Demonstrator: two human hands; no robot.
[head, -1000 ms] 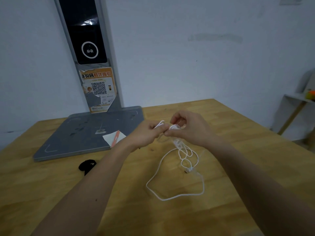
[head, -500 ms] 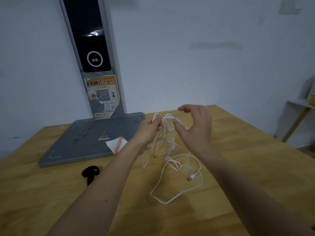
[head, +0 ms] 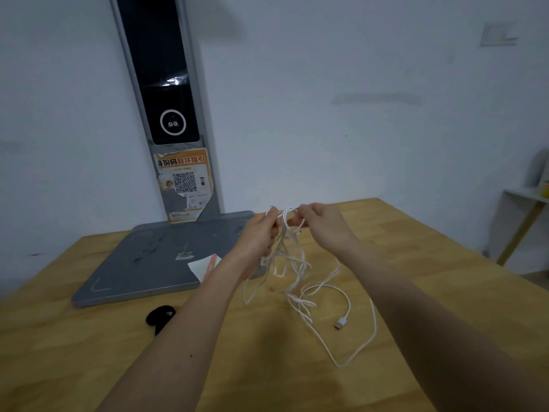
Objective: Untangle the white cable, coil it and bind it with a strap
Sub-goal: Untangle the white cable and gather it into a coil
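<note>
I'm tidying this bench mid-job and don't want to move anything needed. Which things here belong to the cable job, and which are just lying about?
Belongs to the job:
white cable, pinched by left hand and right hand
black strap on the table

Just lying about:
grey stand
orange-striped card

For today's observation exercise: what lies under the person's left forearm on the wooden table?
A black strap lies on the light wooden table with its right part hidden beneath the left forearm. A white and orange card on the grey base plate is also partly covered.
</note>
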